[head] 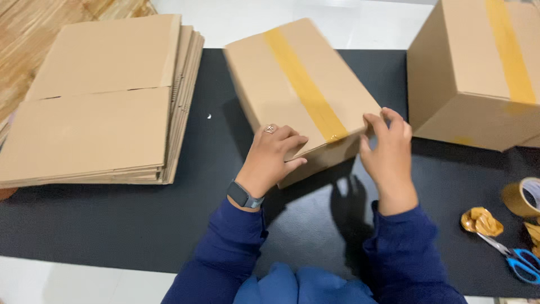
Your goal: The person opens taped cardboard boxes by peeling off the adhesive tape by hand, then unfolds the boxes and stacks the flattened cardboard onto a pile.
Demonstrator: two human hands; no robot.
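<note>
Head view. The left hand (274, 155) lies with fingers curled over the near edge of a small cardboard box (298, 90), thumb under the rim, gripping that edge. The right hand (388, 149) pinches the box's near right corner, fingertips (376, 120) bent onto the top face, just beside the end of a yellow-brown tape strip (306, 87). The box rests tilted on a black table mat (112, 225), in the middle of the work surface. Its top seam appears fully taped along the visible face, with the tape end at the near edge under the fingers; whether the tape is pressed down over that edge cannot be told. To the left lies a stack of flat, unfolded cartons (101, 101), seemingly not yet assembled. At the right stands a larger taped box (472, 73), apparently finished. Near the right margin are a tape roll (520, 197), a crumpled tape scrap (482, 220) and blue-handled scissors (514, 258).
</note>
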